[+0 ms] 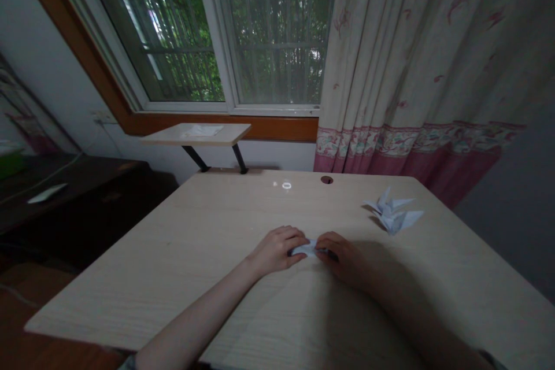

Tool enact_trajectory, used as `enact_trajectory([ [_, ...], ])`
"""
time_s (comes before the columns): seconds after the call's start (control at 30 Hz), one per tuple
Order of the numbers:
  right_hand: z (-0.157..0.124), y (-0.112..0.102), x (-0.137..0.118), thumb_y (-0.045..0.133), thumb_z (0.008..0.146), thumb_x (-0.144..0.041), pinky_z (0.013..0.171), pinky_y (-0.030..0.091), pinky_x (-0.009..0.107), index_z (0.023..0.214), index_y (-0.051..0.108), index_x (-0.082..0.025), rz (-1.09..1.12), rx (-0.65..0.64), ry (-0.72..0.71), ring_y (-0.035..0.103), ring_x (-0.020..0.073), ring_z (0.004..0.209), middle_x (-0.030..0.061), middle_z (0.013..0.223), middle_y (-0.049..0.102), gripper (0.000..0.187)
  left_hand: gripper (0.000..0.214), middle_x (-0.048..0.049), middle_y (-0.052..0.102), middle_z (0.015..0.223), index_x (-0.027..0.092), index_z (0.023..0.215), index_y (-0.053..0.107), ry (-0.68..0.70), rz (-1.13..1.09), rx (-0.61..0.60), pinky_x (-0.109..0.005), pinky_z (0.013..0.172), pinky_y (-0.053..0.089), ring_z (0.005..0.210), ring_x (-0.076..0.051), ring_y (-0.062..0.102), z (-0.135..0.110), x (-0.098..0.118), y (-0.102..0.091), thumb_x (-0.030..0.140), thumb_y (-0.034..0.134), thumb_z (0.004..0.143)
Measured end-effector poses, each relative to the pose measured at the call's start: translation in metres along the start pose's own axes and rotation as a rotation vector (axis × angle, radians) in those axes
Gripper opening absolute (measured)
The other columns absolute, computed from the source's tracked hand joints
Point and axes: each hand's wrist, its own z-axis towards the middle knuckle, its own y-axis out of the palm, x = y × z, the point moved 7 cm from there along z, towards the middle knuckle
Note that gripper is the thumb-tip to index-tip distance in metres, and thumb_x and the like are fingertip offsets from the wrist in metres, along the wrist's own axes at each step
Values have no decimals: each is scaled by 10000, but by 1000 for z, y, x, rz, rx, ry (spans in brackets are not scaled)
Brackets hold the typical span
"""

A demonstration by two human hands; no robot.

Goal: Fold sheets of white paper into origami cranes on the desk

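A small folded piece of white paper (307, 248) lies low over the desk, between my two hands. My left hand (280, 248) grips its left end, with the thumb in front and the fingers curled behind. At the right end my right hand (341, 255) pinches the paper between thumb and fingers. Both hands partly cover the paper, so its full shape is hidden. Farther back to the right, two folded paper cranes (392, 217) rest close together on the desk.
The pale wooden desk (208, 266) has a round cable hole (326, 180) near its back edge. A small raised shelf (169, 137) at the back left bears white paper (203, 130). A curtain (390, 69) hangs behind, right of the window. To the left stands a dark table (108, 176).
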Motion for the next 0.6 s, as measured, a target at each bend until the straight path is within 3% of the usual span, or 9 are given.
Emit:
enact_trajectory([
  [0.37,1,-1,-3,550,882,-130,806,536,354,910,620,-195,-10,1,12,633,213,870,60,916,664,100,246,-66,655,1047,201,1126,656,-66,-169,6,-312,887,514,995,-190,609,1,-5,2,351,589,942],
  [0.6,0,0,1,494,894,-115,810,539,349,896,614,-208,-3,45,-25,637,209,866,48,895,660,151,357,-71,651,1092,215,1172,631,-126,-103,-1,-350,906,501,1027,-226,598,0,-9,2,359,698,852],
])
